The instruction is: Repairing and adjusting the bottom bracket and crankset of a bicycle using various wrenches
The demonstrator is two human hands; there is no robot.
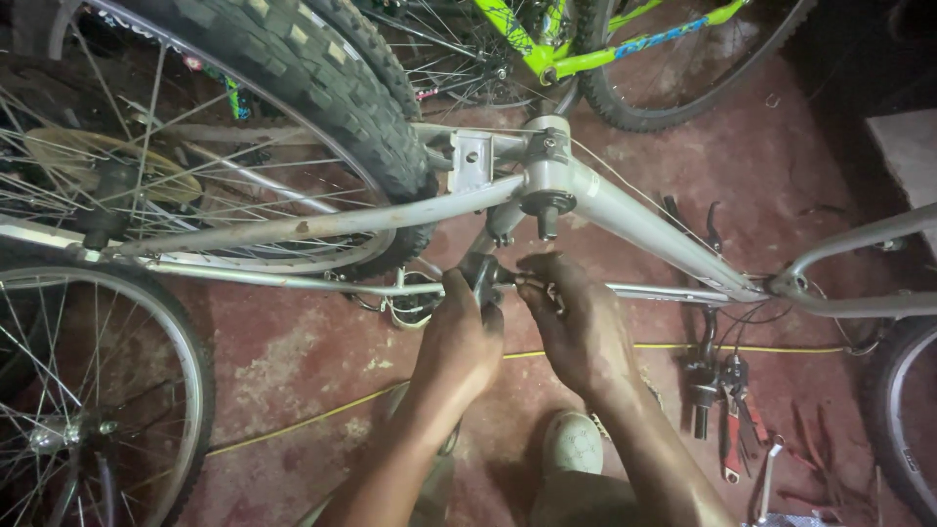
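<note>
Below grey frame (390, 220): left hand (459, 337), right hand (576, 327) fingers clamped on crank (485, 271).

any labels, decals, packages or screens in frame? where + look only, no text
Decal strip: on the green bike frame, top centre; long, blue on lime green.
Sticker: behind the knobby tyre, upper left; small, blue-green, partly hidden.
No packages, signs or screens.

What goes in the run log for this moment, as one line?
left hand: grips crank arm | right hand: on small metal part beside it | silver bike frame: upside down | tools: floor, right
</note>
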